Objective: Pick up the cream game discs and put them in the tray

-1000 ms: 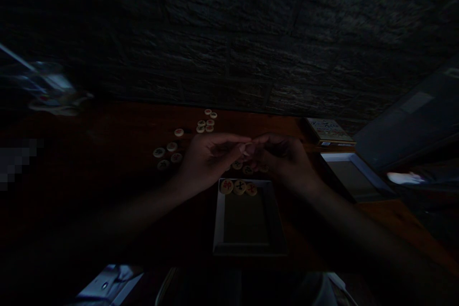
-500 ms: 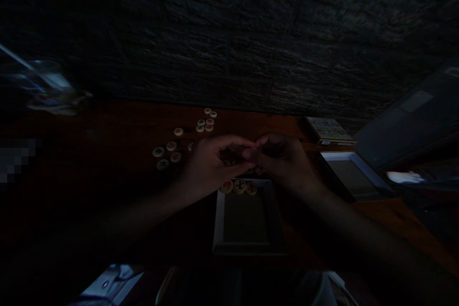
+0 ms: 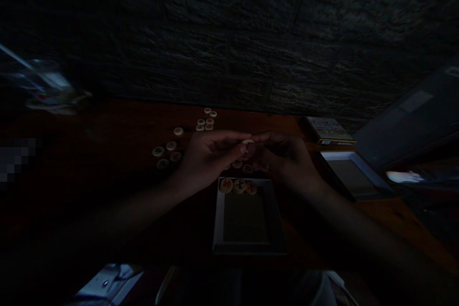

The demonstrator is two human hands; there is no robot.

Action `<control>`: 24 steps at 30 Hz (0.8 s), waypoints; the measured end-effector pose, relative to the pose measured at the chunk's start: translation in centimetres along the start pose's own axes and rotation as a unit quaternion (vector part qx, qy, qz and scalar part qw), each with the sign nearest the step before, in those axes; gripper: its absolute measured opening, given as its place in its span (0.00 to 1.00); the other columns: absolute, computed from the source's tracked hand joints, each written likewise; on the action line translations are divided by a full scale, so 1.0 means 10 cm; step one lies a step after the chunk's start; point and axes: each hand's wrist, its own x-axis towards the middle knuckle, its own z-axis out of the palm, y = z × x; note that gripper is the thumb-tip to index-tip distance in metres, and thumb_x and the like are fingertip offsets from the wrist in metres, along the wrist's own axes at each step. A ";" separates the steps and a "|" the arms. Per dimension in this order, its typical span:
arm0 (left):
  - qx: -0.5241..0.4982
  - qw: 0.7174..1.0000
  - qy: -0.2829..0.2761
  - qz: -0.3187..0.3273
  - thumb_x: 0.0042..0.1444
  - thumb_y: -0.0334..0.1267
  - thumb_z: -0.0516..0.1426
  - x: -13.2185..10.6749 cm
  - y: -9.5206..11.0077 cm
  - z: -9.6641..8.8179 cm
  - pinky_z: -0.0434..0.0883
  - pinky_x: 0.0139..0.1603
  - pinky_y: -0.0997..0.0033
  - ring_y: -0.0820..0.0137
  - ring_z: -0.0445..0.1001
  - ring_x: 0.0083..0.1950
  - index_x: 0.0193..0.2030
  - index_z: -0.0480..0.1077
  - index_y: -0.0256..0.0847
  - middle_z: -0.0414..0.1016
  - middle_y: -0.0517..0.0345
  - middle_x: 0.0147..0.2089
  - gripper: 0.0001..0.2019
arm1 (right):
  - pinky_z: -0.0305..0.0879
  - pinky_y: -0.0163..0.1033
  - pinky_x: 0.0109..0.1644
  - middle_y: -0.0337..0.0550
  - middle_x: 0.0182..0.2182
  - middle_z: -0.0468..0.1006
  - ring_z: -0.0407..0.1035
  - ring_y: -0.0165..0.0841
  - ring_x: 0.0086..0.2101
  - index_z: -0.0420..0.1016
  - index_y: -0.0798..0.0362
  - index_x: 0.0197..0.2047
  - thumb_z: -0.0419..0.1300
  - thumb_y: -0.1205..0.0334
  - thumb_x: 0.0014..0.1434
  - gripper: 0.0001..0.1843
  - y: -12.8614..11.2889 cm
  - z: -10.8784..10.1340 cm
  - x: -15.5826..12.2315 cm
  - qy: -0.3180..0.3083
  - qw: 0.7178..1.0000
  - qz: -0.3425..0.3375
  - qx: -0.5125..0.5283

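Note:
Fingertips of my left hand (image 3: pixel 204 155) and my right hand (image 3: pixel 289 155) meet over the table, closed around a pale round xiangqi piece (image 3: pixel 247 142). Only its upper edge shows; the fingers cover its face. Just below them lies an open shallow box tray (image 3: pixel 219 229). Along its far end sit a red-lettered piece (image 3: pixel 226 185), a black-lettered piece (image 3: pixel 239 185) and another red-lettered piece (image 3: pixel 251 188), side by side. Behind the tray, partly under my hands, several more pieces (image 3: pixel 247 169) rest on the wood.
Loose pieces (image 3: pixel 171 145) are scattered to the left and toward the stone wall (image 3: pixel 229 57). At the right are a printed box (image 3: pixel 330 130) and a second open tray (image 3: pixel 339 155). A blurred clear container (image 3: pixel 53 81) stands far left. The scene is very dark.
My hands have risen slightly and shifted, and the left thumb now presses on the piece, whose pale edge shows. More pieces behind the tray are visible. The tray's row is unchanged.

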 end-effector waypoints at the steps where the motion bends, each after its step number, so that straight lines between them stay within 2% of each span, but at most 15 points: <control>1: 0.005 1.000 0.006 0.000 0.58 0.38 0.68 0.00 0.00 0.00 0.81 0.47 0.68 0.63 0.86 0.45 0.47 0.83 0.39 0.87 0.52 0.45 0.11 | 0.72 0.35 0.30 0.41 0.29 0.83 0.75 0.30 0.25 0.82 0.54 0.40 0.75 0.50 0.53 0.17 0.01 -0.01 0.00 -0.001 1.000 -0.012 -0.013; 5: 0.002 0.999 0.025 -0.022 0.58 0.42 0.68 0.01 0.00 0.00 0.80 0.50 0.67 0.62 0.85 0.48 0.47 0.83 0.39 0.86 0.50 0.47 0.13 | 0.75 0.37 0.37 0.43 0.35 0.85 0.80 0.34 0.33 0.81 0.54 0.49 0.74 0.59 0.57 0.18 0.06 -0.05 -0.04 0.013 0.987 -0.110 -0.113; 7: -0.019 0.999 0.027 -0.039 0.56 0.43 0.70 0.01 0.01 0.01 0.80 0.48 0.67 0.62 0.85 0.46 0.47 0.82 0.38 0.87 0.49 0.45 0.15 | 0.74 0.37 0.38 0.44 0.39 0.85 0.79 0.34 0.35 0.80 0.53 0.52 0.72 0.61 0.59 0.18 0.07 -0.07 -0.06 0.026 0.962 -0.177 -0.207; 9: -0.035 0.998 0.023 -0.053 0.54 0.43 0.71 0.01 0.03 0.03 0.80 0.46 0.67 0.62 0.85 0.44 0.46 0.81 0.37 0.87 0.49 0.44 0.16 | 0.73 0.38 0.37 0.44 0.37 0.84 0.78 0.34 0.34 0.82 0.53 0.52 0.70 0.63 0.61 0.16 0.05 -0.09 -0.07 0.030 0.924 -0.240 -0.296; 12: -0.048 0.997 0.013 -0.065 0.53 0.43 0.72 0.01 0.04 0.04 0.79 0.44 0.68 0.63 0.85 0.43 0.44 0.80 0.37 0.86 0.50 0.43 0.16 | 0.71 0.37 0.35 0.42 0.33 0.82 0.76 0.33 0.32 0.82 0.52 0.51 0.70 0.64 0.61 0.14 0.01 -0.10 -0.08 0.033 0.888 -0.296 -0.352; 14: -0.065 0.995 0.004 -0.076 0.54 0.43 0.71 0.01 0.03 0.03 0.79 0.43 0.70 0.65 0.85 0.41 0.42 0.79 0.37 0.86 0.51 0.41 0.14 | 0.72 0.37 0.36 0.42 0.34 0.83 0.77 0.33 0.32 0.82 0.52 0.51 0.70 0.64 0.61 0.14 -0.01 -0.10 -0.09 0.037 0.888 -0.298 -0.348; 18: -0.118 0.985 -0.026 -0.124 0.60 0.47 0.67 0.02 0.00 0.02 0.78 0.37 0.71 0.68 0.83 0.34 0.38 0.79 0.35 0.85 0.51 0.36 0.14 | 0.74 0.35 0.37 0.43 0.39 0.86 0.78 0.31 0.32 0.81 0.53 0.54 0.69 0.65 0.62 0.16 0.00 -0.09 -0.11 0.040 0.910 -0.267 -0.313; 24: -0.164 0.971 -0.068 -0.161 0.59 0.48 0.66 0.01 -0.01 0.02 0.79 0.36 0.69 0.66 0.82 0.34 0.36 0.80 0.34 0.84 0.49 0.34 0.16 | 0.74 0.34 0.37 0.42 0.39 0.86 0.78 0.30 0.33 0.80 0.53 0.56 0.69 0.64 0.62 0.18 0.02 -0.07 -0.11 0.018 0.915 -0.273 -0.296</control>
